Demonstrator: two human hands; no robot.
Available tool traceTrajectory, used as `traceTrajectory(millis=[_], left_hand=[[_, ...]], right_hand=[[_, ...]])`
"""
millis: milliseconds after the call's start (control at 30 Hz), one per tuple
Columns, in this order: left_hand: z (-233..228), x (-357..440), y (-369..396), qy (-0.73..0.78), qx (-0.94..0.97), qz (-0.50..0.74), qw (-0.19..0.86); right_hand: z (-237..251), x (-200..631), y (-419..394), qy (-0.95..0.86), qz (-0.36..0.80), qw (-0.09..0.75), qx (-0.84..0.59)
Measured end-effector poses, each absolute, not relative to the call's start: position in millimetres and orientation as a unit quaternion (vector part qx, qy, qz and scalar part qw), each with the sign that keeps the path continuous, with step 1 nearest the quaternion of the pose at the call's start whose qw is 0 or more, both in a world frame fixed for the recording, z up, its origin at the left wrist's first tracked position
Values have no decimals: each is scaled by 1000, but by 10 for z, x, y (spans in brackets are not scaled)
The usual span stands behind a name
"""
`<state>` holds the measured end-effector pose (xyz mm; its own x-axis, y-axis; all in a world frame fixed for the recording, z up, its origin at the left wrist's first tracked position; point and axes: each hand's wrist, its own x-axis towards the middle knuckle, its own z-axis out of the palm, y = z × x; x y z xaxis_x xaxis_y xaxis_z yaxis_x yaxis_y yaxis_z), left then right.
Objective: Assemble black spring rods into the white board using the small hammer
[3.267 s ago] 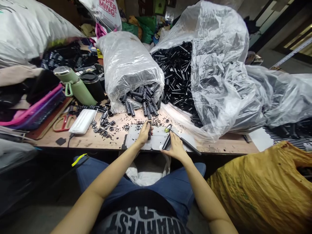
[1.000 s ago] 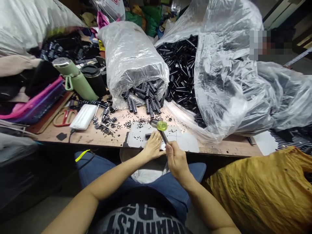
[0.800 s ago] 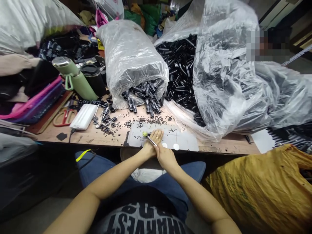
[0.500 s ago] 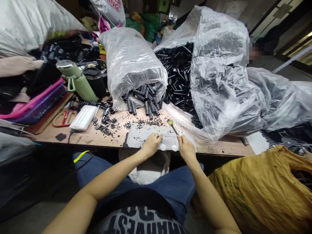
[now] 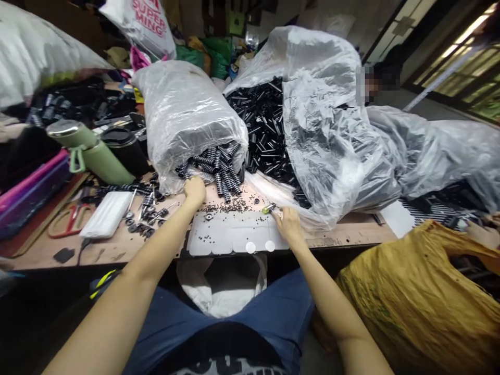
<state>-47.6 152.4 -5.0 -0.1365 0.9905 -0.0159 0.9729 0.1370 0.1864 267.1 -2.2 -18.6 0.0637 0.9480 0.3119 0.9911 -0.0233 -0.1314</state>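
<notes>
My left hand [image 5: 195,191] reaches to the mouth of a clear plastic bag, beside a pile of black ridged tubes [image 5: 224,174]. Its fingers are curled, and whatever they grip is hidden. My right hand [image 5: 289,223] is closed on a slim metal tool with a yellow-green end [image 5: 269,209], held over the right side of a pale flat sheet [image 5: 230,232]. Tiny dark round pieces [image 5: 230,204] lie scattered behind the sheet, and a few rest on it. Two white discs [image 5: 250,247] sit at its front edge.
A large plastic bag [image 5: 324,140] of smooth black tubes stands behind my right hand. At left are a white power bank [image 5: 106,214], red-handled scissors [image 5: 70,221], a green flask [image 5: 91,153] and loose metal pins with black washers. A yellow sack [image 5: 414,291] bulges at the right.
My left hand has moved from the pale sheet forward and left to the ridged tubes. My right hand has shifted slightly, tilting the tool lower. The whole view has turned a little right.
</notes>
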Motion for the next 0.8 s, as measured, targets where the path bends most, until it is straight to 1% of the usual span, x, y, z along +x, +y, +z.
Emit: traceTrajectory(millis=[67,167,233,300,367,433,567,633,700,800], left_hand=[[-134,-457,1501,763,642,52,54],[-196,-463,1331,740,669,53,50],[-193,-450,1158,700,708,81,54],[-189,-400,947,651,742,137,77],[-207,-331,727,607,754,216,130],[-233,-276,541,587,725,294,207],[-162,-236,354,598,558,399,415],[-40,-195,334,578,477,442,493],[94,-114,331,545,444,464,538],[213,40,311,500,452,428,602]], right_hand=[[-64,2785,269,-678,-56,186,-708],[75,2991,812,-650,-34,196,-733],[130,3084,1172,-635,-21,206,-745],[171,3120,1473,-625,-6,227,-747],[218,3109,1682,-616,17,259,-744],[281,3061,1790,-610,46,300,-732],[378,2819,1718,-609,121,390,-680],[368,2603,1544,-612,174,413,-651],[326,2345,1291,-612,262,425,-613],[270,1979,845,-545,492,446,-511]])
